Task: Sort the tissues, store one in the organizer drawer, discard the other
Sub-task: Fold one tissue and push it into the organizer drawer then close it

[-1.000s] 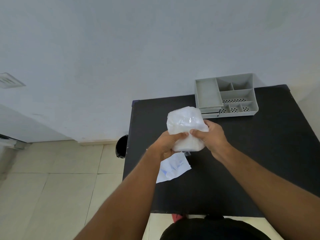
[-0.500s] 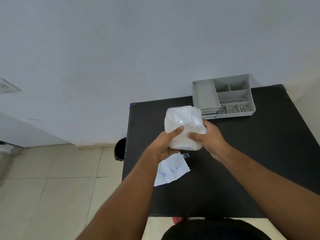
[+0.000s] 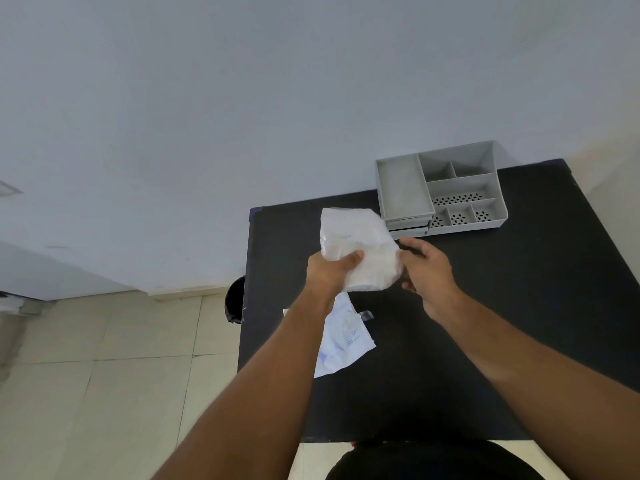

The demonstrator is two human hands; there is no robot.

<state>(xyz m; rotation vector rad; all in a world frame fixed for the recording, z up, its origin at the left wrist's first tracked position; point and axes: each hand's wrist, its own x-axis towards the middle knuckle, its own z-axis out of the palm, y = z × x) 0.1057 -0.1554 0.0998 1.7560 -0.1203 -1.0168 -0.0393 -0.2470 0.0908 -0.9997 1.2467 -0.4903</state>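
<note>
At the near left of the bench (image 3: 485,358), a flat, blue-printed tissue packet (image 3: 346,344) lies partly under the left forearm, touching neither hand. Just beyond it, above the bench, the left hand (image 3: 329,273) grips a plump white tissue pack (image 3: 358,244) at its lower left corner, thumb across the front and fingers curled behind. The right hand (image 3: 427,271) sits loosely open at the pack's right edge, its thumb apparently clear of the wrapper.

The pack looks light and soft, and its thin, glossy film is likely slippery and easily crushed. A broad hold across the middle, thumb against fingers, should serve better than a corner pinch.

On the floor beside the bench's left edge stands a black bin (image 3: 235,301). Farthest off, against the wall, sits the grey organizer (image 3: 485,174), its drawer (image 3: 408,231) shut under the left tray, so it probably needs pulling out before anything is stored.
</note>
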